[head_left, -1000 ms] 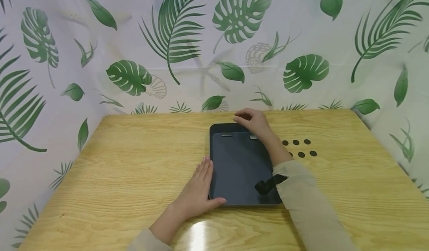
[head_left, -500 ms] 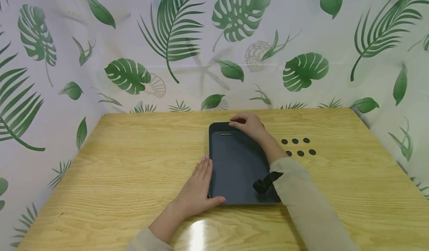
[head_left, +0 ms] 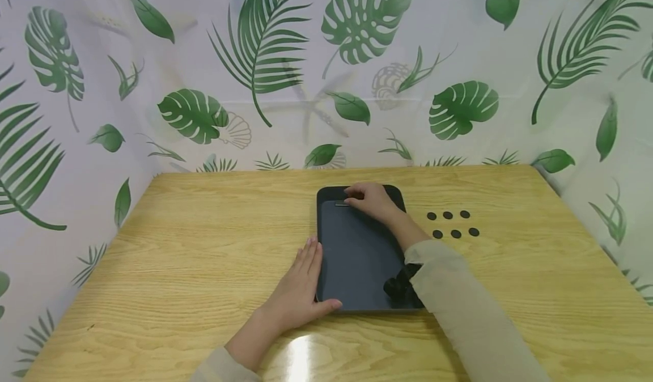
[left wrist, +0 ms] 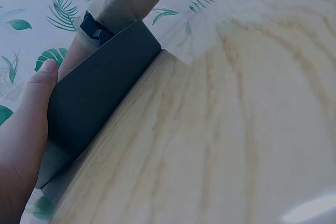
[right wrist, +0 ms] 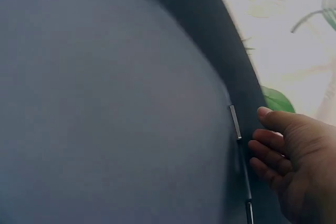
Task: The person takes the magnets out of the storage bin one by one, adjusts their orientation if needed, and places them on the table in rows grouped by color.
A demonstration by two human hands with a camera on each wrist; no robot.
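A dark blue-grey rectangular tray [head_left: 357, 251] with raised walls lies on the table. My left hand [head_left: 296, 291] rests along its left wall with straight fingers, the thumb at the near left corner; the left wrist view shows that thumb [left wrist: 34, 108] against the outer wall. Over the far end of the tray is my right hand [head_left: 374, 202], fingers bent. In the right wrist view the fingers [right wrist: 269, 158] hover beside a slim silvery metal piece [right wrist: 235, 122] along the far wall, with nothing seen in their grasp. A second metal piece [right wrist: 249, 212] lies in line with it.
Several small black discs [head_left: 448, 215] lie in two rows on the table to the tray's right. A black camera [head_left: 395, 287] on the right wrist hangs over the tray. Behind the wooden table [head_left: 214, 246] stands a leaf-patterned curtain [head_left: 285, 144].
My right hand has moved left along the tray's far end, from near the right metal piece to the left one. The left hand has stayed in place.
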